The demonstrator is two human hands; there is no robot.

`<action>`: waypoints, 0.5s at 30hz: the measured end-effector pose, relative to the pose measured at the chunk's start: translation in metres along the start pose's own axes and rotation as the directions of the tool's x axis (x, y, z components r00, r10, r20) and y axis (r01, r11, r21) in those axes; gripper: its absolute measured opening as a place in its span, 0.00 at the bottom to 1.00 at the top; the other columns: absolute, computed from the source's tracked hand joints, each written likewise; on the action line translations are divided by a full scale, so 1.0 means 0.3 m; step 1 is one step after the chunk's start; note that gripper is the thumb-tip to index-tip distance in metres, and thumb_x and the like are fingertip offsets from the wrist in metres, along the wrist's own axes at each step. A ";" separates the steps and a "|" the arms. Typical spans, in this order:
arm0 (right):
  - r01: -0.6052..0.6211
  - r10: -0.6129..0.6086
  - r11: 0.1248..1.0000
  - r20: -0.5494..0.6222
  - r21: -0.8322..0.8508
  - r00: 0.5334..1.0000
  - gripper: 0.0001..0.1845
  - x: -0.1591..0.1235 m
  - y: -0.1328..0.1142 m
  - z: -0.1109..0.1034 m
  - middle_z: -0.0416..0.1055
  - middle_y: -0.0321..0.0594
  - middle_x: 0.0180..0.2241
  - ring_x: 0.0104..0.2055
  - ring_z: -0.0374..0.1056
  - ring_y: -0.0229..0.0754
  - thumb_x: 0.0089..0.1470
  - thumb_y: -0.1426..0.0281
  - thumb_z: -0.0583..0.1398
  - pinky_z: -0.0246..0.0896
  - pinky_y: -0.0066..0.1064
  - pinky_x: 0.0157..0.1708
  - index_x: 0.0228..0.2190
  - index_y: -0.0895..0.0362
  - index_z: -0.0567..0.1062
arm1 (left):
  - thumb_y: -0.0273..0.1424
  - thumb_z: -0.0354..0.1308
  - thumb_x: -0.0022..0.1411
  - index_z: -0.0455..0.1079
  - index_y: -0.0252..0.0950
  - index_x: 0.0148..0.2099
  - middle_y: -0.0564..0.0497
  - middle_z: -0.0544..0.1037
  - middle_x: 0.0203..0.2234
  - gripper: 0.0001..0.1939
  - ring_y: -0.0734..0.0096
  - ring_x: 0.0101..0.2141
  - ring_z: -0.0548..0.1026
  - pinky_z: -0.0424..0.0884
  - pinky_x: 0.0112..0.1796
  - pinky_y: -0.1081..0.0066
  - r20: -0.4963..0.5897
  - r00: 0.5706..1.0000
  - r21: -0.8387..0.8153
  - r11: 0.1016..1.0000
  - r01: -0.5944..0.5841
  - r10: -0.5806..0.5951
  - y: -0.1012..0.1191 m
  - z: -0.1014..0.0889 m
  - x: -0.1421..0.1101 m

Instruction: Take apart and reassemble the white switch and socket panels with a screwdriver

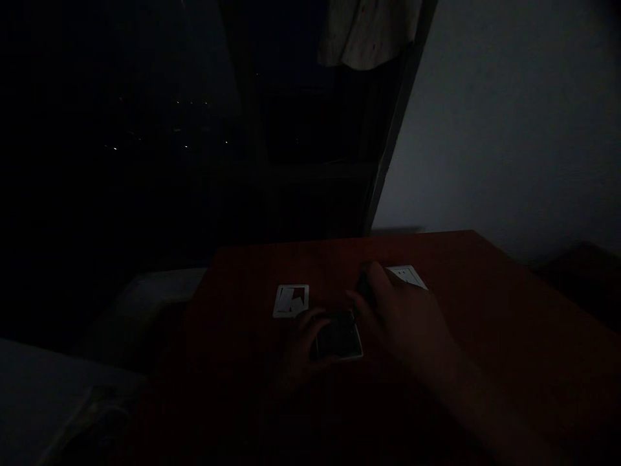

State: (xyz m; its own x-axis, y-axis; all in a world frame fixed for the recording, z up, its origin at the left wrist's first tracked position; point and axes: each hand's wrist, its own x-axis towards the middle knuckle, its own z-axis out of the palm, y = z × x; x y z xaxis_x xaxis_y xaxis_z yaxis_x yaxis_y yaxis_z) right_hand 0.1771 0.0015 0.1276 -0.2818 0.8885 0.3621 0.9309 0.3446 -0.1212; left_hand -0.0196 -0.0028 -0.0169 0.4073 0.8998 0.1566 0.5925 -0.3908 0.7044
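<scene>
In dim light, my left hand (303,343) curls its fingers and thumb round the left side of a small dark square tray (338,336) with a pale rim, on the table. My right hand (405,314) is just up and to the right of that tray. Between its thumb and fingers is a small dark piece (365,289), too dim to name. A white square frame (277,305) with pale angular pieces inside lies beyond my left hand. Partly hidden behind my right hand is a white panel (408,275) with small dark marks.
The reddish-brown table (252,272) has its far edge near a dark window (194,129) with tiny lights. A pale wall (504,129) rises at the right, and a light cloth (371,32) hangs at the top. Dim pale surfaces stand left of the table.
</scene>
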 end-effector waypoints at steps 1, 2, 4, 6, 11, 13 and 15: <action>0.002 -0.002 1.000 -0.004 0.008 1.000 0.10 0.001 -0.004 0.002 0.75 0.43 0.31 0.24 0.70 0.44 0.61 0.61 0.52 0.47 0.29 0.18 0.38 0.55 0.65 | 0.33 0.65 0.53 0.61 0.44 0.58 0.47 0.61 0.59 0.30 0.53 0.58 0.61 0.61 0.57 0.52 -0.001 1.000 -0.002 1.000 0.001 -0.001 -0.001 0.002 0.000; 0.007 -0.007 1.000 -0.006 0.022 1.000 0.11 0.002 -0.004 0.003 0.75 0.44 0.32 0.24 0.70 0.44 0.61 0.61 0.52 0.49 0.29 0.18 0.39 0.55 0.65 | 0.34 0.65 0.54 0.61 0.44 0.58 0.47 0.61 0.60 0.30 0.52 0.58 0.61 0.60 0.57 0.52 -0.001 1.000 -0.003 1.000 0.000 0.000 -0.003 0.005 0.001; 0.024 -0.024 0.996 0.004 0.082 1.000 0.11 0.002 0.006 0.001 0.75 0.44 0.33 0.26 0.71 0.44 0.61 0.61 0.52 0.52 0.30 0.20 0.40 0.55 0.65 | 0.35 0.65 0.54 0.61 0.44 0.58 0.47 0.60 0.60 0.30 0.53 0.58 0.61 0.60 0.57 0.52 0.006 1.000 -0.001 1.000 -0.008 0.008 -0.004 0.008 0.000; 0.018 -0.021 0.982 0.017 0.187 1.000 0.12 0.001 0.034 -0.007 0.75 0.42 0.33 0.28 0.71 0.44 0.60 0.61 0.53 0.56 0.30 0.22 0.41 0.55 0.66 | 0.37 0.64 0.55 0.60 0.45 0.60 0.47 0.59 0.61 0.31 0.53 0.59 0.60 0.60 0.57 0.53 0.010 1.000 0.019 1.000 -0.014 0.014 0.000 0.003 -0.003; -0.189 0.240 0.843 -0.037 0.503 0.970 0.13 -0.030 0.163 -0.008 0.74 0.39 0.33 0.31 0.71 0.42 0.54 0.59 0.59 0.64 0.31 0.28 0.39 0.53 0.70 | 0.40 0.62 0.57 0.58 0.46 0.61 0.49 0.59 0.62 0.30 0.55 0.60 0.59 0.60 0.57 0.55 -0.084 0.994 0.181 0.980 0.084 -0.070 0.002 -0.077 -0.041; -0.267 0.353 0.722 -0.008 0.638 0.936 0.15 -0.062 0.212 0.019 0.74 0.39 0.33 0.32 0.71 0.43 0.52 0.57 0.61 0.66 0.32 0.30 0.37 0.53 0.69 | 0.40 0.56 0.62 0.61 0.44 0.59 0.48 0.64 0.59 0.24 0.56 0.58 0.63 0.63 0.56 0.56 -0.166 0.970 0.260 0.940 0.219 -0.180 -0.019 -0.130 -0.070; -0.338 0.412 0.560 0.099 0.756 0.906 0.14 -0.106 0.245 0.063 0.73 0.38 0.31 0.32 0.71 0.43 0.52 0.58 0.60 0.68 0.34 0.32 0.36 0.53 0.68 | 0.39 0.50 0.65 0.64 0.42 0.56 0.46 0.68 0.55 0.19 0.55 0.55 0.67 0.66 0.52 0.56 -0.247 0.910 0.321 0.858 0.401 -0.333 -0.053 -0.181 -0.104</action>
State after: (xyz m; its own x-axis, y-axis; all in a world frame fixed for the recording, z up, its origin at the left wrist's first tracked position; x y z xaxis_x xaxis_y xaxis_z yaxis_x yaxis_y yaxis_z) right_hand 0.2501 0.0044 0.0897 0.1057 0.9768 0.1860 0.4406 0.1217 -0.8894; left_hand -0.0795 -0.0139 0.0046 0.0020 0.9969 0.0790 0.8946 -0.0371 0.4453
